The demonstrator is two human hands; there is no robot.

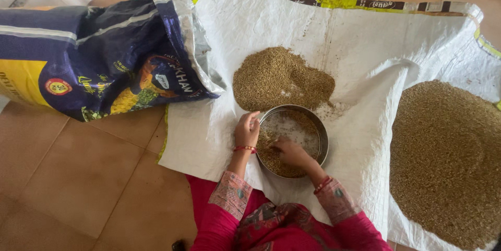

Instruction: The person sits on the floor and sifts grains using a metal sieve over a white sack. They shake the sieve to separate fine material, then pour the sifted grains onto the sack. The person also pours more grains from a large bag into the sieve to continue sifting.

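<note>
At the far left a large dark-blue and yellow sack (104, 57) lay on its side on the tiled floor (78, 178), its silvery open mouth turned toward a white woven sheet (209, 125) spread over the tiles. The sack's mouth rested on the sheet's left edge.

Further right, the left hand (247, 130) sat on the left rim of a round metal sieve (319, 128), fingers curled over the edge and gripping it; a red bangle circled that wrist. The sieve stood flat on the sheet, directly in front of the person, whose pink patterned sleeves showed at the bottom of the view. Brown grain (276, 159) covered the near and left part of its mesh, while the far part showed bare and pale.

The right hand (290, 152) lay inside the sieve, palm down on the grain, fingers loosely bent and pressed into it; whether it pinched any kernels could not be told.

Just beyond the sieve, touching its far rim, a small heap of grain (282, 77) sat on the sheet. Well apart at the far right, a much broader pile of grain (446, 162) spread across the sheet's right side.
</note>
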